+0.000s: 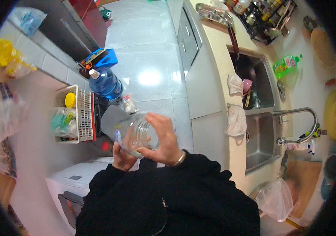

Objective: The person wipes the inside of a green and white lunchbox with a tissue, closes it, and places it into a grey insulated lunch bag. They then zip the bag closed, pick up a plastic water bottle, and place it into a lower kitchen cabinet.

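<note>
A clear glass jar [132,134] with a threaded neck and a blue label lies tilted in front of my body, its mouth towards the right. My left hand [123,156] supports it from below at the labelled end. With thumb and fingers spread across the rim, my right hand [165,141] grips the mouth end. No lid shows on the jar. Part of my left hand's fingers is seen only through the glass.
On the right, a counter [235,159] holds a double steel sink [259,138] with a faucet [309,110] and two cloths over its edge. A blue water bottle [106,84] and a small bag [129,104] stand on the floor ahead. Left is a white plastic basket [85,118].
</note>
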`<state>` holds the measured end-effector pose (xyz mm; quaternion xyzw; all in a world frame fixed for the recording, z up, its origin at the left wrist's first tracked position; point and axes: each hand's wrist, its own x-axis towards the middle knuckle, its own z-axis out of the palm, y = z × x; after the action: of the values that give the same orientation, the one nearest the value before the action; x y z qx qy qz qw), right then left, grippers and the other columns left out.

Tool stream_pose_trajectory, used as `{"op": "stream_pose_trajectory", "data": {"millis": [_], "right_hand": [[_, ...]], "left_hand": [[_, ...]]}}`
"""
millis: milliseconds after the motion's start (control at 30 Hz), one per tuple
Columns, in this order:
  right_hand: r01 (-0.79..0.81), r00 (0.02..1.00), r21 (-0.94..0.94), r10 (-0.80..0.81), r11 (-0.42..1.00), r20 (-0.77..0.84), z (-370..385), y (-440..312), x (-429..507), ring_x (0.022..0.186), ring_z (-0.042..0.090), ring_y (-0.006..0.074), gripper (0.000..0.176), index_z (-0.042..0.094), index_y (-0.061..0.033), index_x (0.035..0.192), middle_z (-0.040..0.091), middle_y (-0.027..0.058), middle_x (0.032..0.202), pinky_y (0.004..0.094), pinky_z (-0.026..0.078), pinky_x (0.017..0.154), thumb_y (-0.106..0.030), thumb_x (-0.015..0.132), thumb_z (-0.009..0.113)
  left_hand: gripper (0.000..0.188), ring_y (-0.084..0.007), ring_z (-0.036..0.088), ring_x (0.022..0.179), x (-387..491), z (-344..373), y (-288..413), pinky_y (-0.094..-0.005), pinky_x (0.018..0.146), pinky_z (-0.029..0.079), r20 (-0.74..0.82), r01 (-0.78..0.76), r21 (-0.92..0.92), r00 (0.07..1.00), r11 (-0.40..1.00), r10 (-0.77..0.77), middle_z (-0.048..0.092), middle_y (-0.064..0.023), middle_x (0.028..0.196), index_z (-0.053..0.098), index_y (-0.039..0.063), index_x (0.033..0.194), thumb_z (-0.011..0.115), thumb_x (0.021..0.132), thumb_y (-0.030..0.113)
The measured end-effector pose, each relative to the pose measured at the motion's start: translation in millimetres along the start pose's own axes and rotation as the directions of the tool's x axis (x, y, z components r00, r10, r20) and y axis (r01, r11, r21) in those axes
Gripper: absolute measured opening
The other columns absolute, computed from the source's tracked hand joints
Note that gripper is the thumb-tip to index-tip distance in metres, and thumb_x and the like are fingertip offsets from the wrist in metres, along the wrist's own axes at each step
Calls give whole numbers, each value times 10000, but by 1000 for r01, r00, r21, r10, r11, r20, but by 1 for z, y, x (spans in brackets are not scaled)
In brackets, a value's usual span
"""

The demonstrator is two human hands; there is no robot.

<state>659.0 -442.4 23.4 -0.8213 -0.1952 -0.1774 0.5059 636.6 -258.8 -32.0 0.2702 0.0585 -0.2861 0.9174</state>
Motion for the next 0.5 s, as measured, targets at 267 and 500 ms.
{"op": "stream_pose_trajectory", "data": {"millis": [267, 500], "right_hand": [[-125, 974, 83, 138, 989, -180, 1, 62, -33, 1025, 512, 338, 547, 558, 19, 1139, 561, 165, 1135, 429, 422, 901, -299, 719, 703], [-288, 936, 56, 293, 956, -194, 8, 98, -45, 1020, 531, 345, 524, 563, 6, 1131, 571, 184, 1135, 417, 431, 892, -241, 694, 713]], "left_hand": [[942, -340, 383, 1309, 15, -12, -35, -505, 1065, 327, -192, 225, 46, 958, 973, -213, 339, -133, 1454, 243, 176, 1476, 544, 770, 722], [935, -306, 395, 1315, 74, -74, -25, -497, 1054, 362, -55, 390, 196, 920, 900, -387, 332, -97, 1474, 209, 188, 1486, 602, 780, 658]]}}
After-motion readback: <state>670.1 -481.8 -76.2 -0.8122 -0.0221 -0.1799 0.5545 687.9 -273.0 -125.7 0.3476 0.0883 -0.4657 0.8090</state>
